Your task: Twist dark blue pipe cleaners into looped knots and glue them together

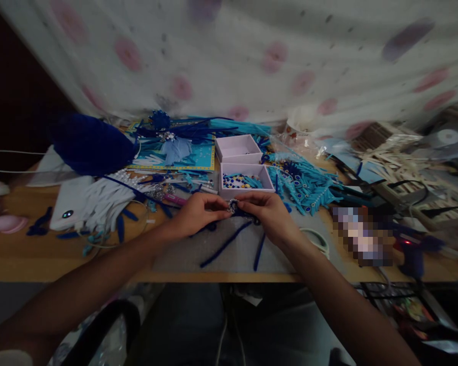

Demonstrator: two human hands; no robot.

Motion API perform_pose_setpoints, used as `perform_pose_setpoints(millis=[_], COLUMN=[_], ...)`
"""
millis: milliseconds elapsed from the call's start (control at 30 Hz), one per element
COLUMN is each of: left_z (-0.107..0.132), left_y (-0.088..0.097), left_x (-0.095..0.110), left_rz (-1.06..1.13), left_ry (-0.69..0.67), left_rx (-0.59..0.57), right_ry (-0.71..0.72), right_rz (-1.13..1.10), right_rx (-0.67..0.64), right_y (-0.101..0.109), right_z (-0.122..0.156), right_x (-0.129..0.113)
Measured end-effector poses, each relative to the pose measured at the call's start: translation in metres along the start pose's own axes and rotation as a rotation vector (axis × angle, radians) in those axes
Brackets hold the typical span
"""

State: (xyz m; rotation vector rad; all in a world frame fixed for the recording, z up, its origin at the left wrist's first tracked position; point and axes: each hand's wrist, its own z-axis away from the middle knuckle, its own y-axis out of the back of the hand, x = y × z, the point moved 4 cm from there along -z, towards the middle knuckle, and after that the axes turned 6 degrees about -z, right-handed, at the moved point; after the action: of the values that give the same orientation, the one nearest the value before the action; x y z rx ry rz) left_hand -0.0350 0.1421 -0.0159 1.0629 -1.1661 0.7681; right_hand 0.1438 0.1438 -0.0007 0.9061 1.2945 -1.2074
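Both hands meet over the grey mat near the table's front edge. Between their fingertips is a small curved silvery piece that looks like a beaded or glittery trim, with dark blue fuzzy material beside it. My left hand pinches its left end. At the other end, my right hand closes thumb and fingers on it. Two dark blue fuzzy stems, a longer one and a shorter one, lie on the mat just below. Fingers partly hide the held piece.
White open boxes with small beads stand behind the hands. Turquoise fuzzy pieces are heaped to the right, white strips to the left. A tape roll, a pixelated object and a glue gun lie right.
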Motion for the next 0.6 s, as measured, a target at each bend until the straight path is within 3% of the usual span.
perform_pose_setpoints(millis=[167, 367, 600], left_z=[0.000, -0.003, 0.001], left_y=[0.002, -0.001, -0.004], left_x=[0.004, -0.001, -0.002], left_rz=[-0.114, -0.020, 0.005], left_ry=[-0.102, -0.067, -0.046], left_rx=[0.059, 0.022, 0.017], right_ry=[-0.041, -0.083, 0.069], right_rz=[-0.055, -0.064, 0.184], right_rx=[-0.008, -0.008, -0.027], right_y=[0.001, 0.005, 0.005], right_z=[0.002, 0.005, 0.008], right_x=[0.000, 0.004, -0.006])
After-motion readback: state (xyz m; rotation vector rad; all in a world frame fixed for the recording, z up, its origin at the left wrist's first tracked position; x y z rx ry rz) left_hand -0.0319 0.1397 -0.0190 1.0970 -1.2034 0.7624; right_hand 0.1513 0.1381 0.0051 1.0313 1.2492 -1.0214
